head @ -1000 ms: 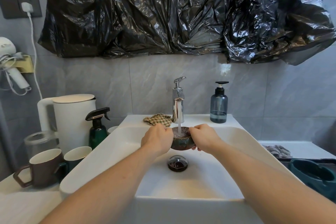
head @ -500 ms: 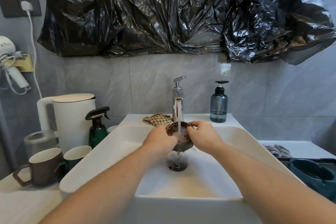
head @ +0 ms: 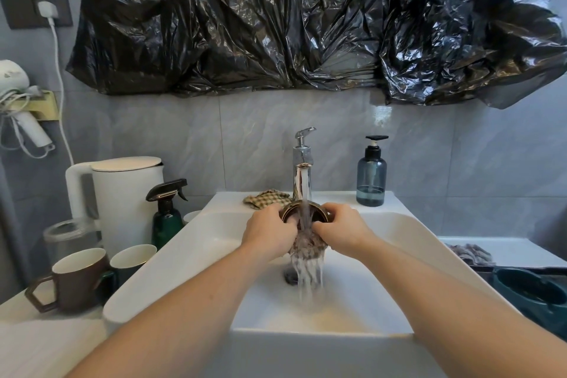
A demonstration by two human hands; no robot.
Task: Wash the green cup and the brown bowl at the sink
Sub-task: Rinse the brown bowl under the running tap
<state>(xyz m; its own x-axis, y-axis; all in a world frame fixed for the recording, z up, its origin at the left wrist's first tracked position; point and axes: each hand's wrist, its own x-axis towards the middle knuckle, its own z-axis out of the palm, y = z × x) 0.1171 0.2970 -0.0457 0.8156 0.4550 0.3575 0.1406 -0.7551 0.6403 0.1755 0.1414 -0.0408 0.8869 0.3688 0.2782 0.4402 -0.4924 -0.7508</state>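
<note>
I have the brown bowl (head: 306, 214) gripped in both hands (head: 266, 233), fingers curled round its rim, tipped under the running tap (head: 303, 169) over the sink (head: 399, 224); the green cup (head: 132, 258) waits on the table, apparently unwashed

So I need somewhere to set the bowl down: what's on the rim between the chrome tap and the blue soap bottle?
Nothing: the head view shows bare white sink rim between the chrome tap and the blue soap bottle.
</note>
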